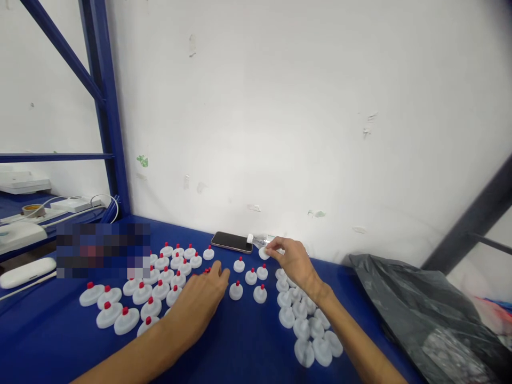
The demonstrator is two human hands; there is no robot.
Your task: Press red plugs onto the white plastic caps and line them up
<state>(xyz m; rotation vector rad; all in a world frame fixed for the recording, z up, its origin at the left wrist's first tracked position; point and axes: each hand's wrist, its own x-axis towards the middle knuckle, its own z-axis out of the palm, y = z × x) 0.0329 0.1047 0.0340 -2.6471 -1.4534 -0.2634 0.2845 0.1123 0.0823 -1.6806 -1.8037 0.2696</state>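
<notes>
My left hand (202,298) lies palm down on the blue table (48,341), fingers together over small red pieces (207,270) near its fingertips; whether it grips one is hidden. My right hand (292,258) pinches a plain white cap (264,253) near the wall. Several white caps with red tips (136,298) stand in rows to the left. Several plain white caps (308,330) lie under my right forearm. A few red-tipped caps (250,276) stand between my hands.
A dark phone (232,241) lies flat by the wall, with a small clear bottle (260,239) beside it. A black plastic bag (432,314) fills the right side. A blue rack post (108,117) stands at left, with tape and white devices (24,234) behind.
</notes>
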